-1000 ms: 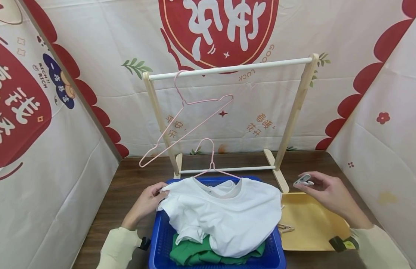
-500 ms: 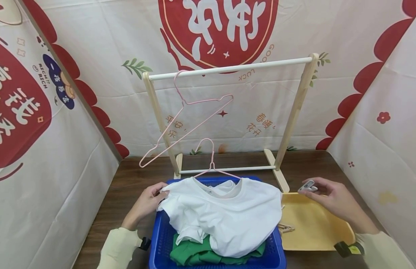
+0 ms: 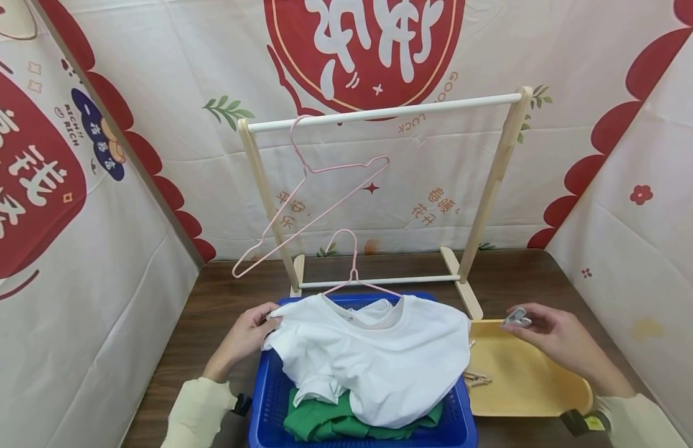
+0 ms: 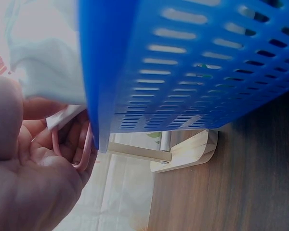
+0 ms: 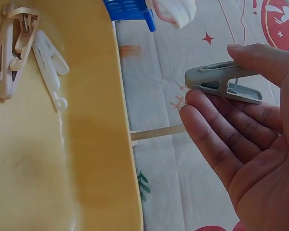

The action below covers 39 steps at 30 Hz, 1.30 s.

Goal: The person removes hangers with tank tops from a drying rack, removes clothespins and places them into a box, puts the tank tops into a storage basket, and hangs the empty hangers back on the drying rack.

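A white T-shirt lies over a blue basket with a pink hanger in its neck. At the shirt's left shoulder, my left hand grips the sleeve edge; in the left wrist view its fingers curl round the hanger's pink end and the white cloth. My right hand pinches a grey clothespin between thumb and fingers, above the far right part of a yellow tray. Green cloth shows beneath the shirt inside the basket.
Behind the basket stands a wooden rack with a white top rail. Another pink hanger hangs bare and slanted at its left end. Loose clothespins lie in the tray. Printed cloth walls enclose the brown table.
My right hand has drifted right and a little nearer with the grey clothespin. The left hand and the shirt have stayed where they were.
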Available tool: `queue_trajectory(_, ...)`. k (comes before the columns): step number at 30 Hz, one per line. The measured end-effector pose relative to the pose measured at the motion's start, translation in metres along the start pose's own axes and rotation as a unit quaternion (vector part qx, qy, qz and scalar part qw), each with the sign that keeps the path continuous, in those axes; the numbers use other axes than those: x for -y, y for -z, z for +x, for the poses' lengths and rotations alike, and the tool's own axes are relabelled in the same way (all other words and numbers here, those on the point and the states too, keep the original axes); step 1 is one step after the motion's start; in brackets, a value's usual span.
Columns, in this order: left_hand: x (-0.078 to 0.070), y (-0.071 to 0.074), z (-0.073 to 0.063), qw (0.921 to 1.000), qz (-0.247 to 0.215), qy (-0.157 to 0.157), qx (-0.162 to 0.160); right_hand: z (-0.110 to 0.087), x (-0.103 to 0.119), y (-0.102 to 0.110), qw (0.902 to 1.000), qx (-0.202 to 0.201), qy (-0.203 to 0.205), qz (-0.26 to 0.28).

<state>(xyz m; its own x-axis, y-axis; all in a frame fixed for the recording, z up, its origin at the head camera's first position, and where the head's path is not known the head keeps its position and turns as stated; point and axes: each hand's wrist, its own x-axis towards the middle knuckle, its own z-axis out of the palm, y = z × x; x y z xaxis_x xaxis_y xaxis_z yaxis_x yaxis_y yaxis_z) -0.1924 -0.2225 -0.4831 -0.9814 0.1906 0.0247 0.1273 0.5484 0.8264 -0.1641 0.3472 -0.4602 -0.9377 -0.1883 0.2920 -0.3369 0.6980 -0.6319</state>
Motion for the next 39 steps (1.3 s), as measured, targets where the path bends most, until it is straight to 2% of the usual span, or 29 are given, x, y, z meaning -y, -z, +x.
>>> queue_trajectory(7,-0.001,0.0,0.0,1.0,-0.003,0.002,0.0,-0.004,-0.004,-0.002,0.9997,0.018,-0.018,0.005)
queue_trajectory(16,-0.001,0.001,0.001,1.0,-0.001,0.002,0.001,-0.008,-0.009,-0.004,0.9985,0.046,-0.023,0.019)
queue_trajectory(39,0.0,0.001,0.001,1.0,-0.003,0.001,0.002,-0.017,-0.019,-0.013,0.9962,0.077,-0.04,-0.011)
